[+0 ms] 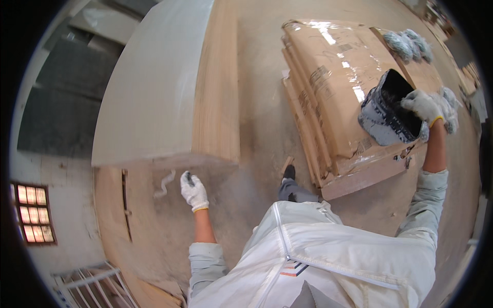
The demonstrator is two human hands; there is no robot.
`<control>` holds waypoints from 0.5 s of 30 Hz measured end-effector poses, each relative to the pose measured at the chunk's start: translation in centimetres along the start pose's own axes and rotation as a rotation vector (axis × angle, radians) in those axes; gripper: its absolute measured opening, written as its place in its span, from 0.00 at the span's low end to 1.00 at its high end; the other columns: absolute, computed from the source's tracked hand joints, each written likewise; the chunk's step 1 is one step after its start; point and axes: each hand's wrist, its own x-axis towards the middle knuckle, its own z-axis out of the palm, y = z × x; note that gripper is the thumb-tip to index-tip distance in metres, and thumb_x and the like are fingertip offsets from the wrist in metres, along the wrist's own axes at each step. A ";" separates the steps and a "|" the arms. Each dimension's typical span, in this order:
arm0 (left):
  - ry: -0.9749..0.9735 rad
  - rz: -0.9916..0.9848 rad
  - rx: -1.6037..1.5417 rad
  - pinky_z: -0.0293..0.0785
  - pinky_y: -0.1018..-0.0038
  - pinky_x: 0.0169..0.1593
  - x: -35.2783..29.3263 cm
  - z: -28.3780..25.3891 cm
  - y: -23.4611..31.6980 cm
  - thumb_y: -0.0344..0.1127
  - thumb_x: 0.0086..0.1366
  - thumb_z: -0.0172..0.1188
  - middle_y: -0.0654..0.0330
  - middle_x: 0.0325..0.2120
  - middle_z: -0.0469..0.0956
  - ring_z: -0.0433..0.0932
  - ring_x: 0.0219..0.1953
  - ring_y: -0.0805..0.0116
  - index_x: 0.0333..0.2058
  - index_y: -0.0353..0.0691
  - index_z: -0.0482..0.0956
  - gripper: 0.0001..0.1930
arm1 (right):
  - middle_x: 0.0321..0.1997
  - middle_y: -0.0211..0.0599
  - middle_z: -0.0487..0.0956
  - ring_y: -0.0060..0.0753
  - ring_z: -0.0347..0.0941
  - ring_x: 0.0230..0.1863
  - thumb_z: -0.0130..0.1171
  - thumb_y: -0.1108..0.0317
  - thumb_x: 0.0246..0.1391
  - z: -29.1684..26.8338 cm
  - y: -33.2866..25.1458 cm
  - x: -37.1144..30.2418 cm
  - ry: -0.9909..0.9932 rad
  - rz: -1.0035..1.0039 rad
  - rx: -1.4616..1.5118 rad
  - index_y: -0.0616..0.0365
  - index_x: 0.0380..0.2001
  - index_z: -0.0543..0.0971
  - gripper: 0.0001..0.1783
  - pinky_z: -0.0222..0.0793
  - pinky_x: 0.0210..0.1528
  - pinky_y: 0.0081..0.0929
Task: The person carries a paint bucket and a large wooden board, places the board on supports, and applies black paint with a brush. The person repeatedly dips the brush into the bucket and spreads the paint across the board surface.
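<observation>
My right hand [427, 106], in a white knitted glove with a yellow cuff, is at the right rim of a paint-smeared square bucket [379, 119]. Its fingers curl over the rim into the dark opening; the fingertips are hard to see. The bucket rests on a stack of flat cardboard boxes [339, 66]. Low on the left, my left hand [194, 192], gloved alike, has its fingers curled in near the close edge of a tall stack of pale boards [154, 92]. A dark patch shows at its fingertips, and I cannot make out what they hold.
Clear-plastic-wrapped grey bundles [409, 46] lie at the boxes' far right. Dark panels [67, 97] stand at the left, above a barred window [34, 213]. A metal rack [95, 285] is at the lower left. Concrete floor [262, 87] runs between the two stacks.
</observation>
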 end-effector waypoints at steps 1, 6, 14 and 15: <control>0.062 0.167 0.196 0.76 0.62 0.61 3.9 -1.0 -1.3 0.31 0.67 0.62 0.48 0.51 0.83 0.82 0.54 0.52 0.54 0.32 0.80 0.18 | 0.30 0.43 0.87 0.40 0.83 0.30 0.69 0.54 0.53 1.0 -1.8 1.1 0.014 -0.071 -0.130 0.59 0.32 0.89 0.17 0.77 0.36 0.36; -0.135 0.600 0.661 0.66 0.53 0.71 15.6 6.6 3.5 0.36 0.59 0.70 0.43 0.60 0.76 0.71 0.66 0.43 0.59 0.33 0.76 0.29 | 0.35 0.47 0.88 0.50 0.86 0.39 0.69 0.50 0.51 2.1 -2.2 1.3 -0.002 0.116 -0.285 0.53 0.34 0.91 0.18 0.81 0.46 0.44; -0.294 0.483 0.773 0.54 0.54 0.77 18.0 10.1 2.4 0.38 0.62 0.69 0.40 0.71 0.63 0.59 0.75 0.43 0.70 0.31 0.64 0.40 | 0.41 0.43 0.88 0.48 0.85 0.46 0.64 0.53 0.58 2.4 -2.9 1.7 0.038 0.296 -0.301 0.46 0.41 0.90 0.15 0.80 0.49 0.44; -0.301 0.502 0.763 0.55 0.54 0.77 17.9 10.7 2.0 0.38 0.62 0.69 0.40 0.71 0.63 0.59 0.75 0.43 0.69 0.31 0.64 0.40 | 0.41 0.43 0.88 0.48 0.85 0.46 0.64 0.53 0.58 2.7 -2.7 1.7 0.047 0.322 -0.304 0.46 0.41 0.90 0.14 0.80 0.49 0.45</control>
